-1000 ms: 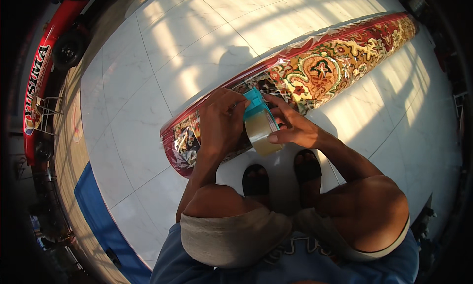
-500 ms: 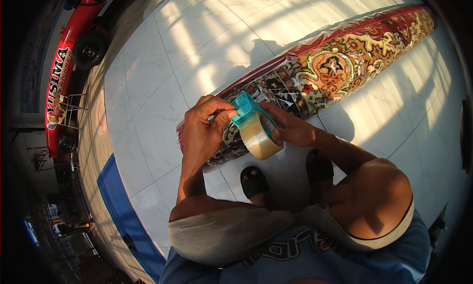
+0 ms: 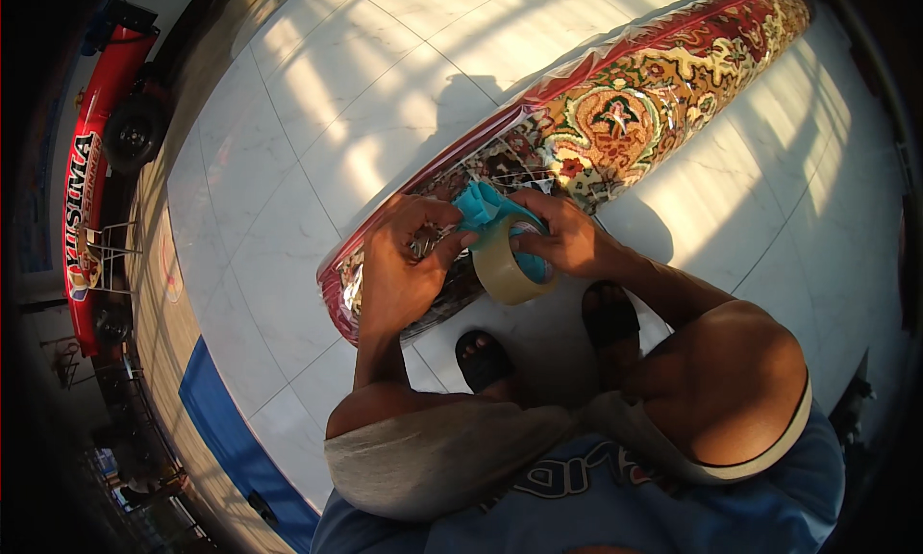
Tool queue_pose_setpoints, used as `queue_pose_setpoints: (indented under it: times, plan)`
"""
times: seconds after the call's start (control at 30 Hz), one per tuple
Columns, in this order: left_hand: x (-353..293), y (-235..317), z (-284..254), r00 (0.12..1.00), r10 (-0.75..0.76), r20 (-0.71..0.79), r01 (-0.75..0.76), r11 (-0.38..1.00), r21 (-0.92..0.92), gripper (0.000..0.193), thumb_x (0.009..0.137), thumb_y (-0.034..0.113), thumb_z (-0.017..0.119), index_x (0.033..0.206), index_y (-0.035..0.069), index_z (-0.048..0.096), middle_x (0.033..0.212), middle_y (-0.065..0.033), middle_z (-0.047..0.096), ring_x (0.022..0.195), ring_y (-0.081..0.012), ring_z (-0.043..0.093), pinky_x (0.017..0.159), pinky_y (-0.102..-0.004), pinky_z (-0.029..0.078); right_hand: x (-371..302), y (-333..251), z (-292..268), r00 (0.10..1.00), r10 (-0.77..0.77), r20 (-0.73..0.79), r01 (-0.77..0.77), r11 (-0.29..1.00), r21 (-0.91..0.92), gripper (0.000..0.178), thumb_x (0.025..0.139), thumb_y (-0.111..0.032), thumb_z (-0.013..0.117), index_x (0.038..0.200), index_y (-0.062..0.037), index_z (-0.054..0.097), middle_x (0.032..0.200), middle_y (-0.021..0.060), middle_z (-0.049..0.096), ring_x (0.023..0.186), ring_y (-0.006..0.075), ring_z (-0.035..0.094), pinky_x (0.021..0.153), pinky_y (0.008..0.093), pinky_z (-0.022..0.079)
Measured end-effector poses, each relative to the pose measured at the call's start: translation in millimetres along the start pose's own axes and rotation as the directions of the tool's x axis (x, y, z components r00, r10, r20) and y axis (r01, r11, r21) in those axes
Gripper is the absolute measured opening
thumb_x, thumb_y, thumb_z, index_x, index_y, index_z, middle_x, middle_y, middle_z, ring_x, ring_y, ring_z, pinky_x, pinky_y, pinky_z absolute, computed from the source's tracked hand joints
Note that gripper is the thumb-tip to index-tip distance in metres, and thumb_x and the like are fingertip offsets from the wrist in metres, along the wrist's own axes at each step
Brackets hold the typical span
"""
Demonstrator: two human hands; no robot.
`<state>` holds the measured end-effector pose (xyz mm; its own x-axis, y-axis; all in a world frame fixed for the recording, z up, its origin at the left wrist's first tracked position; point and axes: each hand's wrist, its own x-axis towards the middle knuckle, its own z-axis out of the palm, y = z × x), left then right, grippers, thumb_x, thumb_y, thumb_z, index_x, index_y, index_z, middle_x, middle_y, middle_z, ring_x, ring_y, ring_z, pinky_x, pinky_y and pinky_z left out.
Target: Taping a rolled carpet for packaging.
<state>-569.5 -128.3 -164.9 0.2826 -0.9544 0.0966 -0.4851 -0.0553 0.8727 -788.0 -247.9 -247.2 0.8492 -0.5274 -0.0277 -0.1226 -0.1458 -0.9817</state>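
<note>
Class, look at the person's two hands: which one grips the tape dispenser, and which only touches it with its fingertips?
The right hand grips the blue tape dispenser; the left hand only reaches its front with its fingertips, over the rolled carpet.

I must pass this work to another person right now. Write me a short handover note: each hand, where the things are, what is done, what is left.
Left hand: rests on the near end of the rolled carpet, fingers pinching at the tape roll.
Right hand: holds the tape roll in its teal dispenser against the carpet.
Carpet: rolled, wrapped in clear plastic, lying on the white tiled floor in front of the feet.
Done: carpet rolled and wrapped.
Left: no tape strip shows on the near end; taping there looks not yet done.
</note>
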Motion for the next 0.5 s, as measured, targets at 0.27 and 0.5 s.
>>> queue_pose_setpoints:
  times: [0.27,0.5]
  plan:
    - [1.7,-2.4,-9.5,1.000,0.010,0.002,-0.010,1.000,-0.005,0.010,0.087,-0.005,0.079,0.096,-0.002,0.075,0.096,-0.0108,0.074,0.085,-0.0187,0.070,0.076,-0.0342,0.055,7.7,2.3,4.4,0.998,0.015,0.060,-0.028,0.973,0.227,0.047,0.098,-0.011,0.072,0.142,-0.0028,0.058,0.126,0.0114,0.070,0.118,0.0178,0.066,0.101,0.0361,0.052]
    - [12.1,-15.0,-15.4,0.960,-0.246,0.134,0.268,0.945,-0.186,0.006,0.092,0.002,0.076,0.096,-0.001,0.075,0.084,-0.0010,0.071,0.076,-0.0080,0.059,0.071,-0.0262,0.047,3.6,6.6,6.4,0.967,0.129,0.221,-0.206,0.904,0.374,0.038,0.102,-0.009,0.067,0.138,-0.0030,0.059,0.121,0.0066,0.070,0.110,0.0097,0.065,0.094,0.0301,0.052]
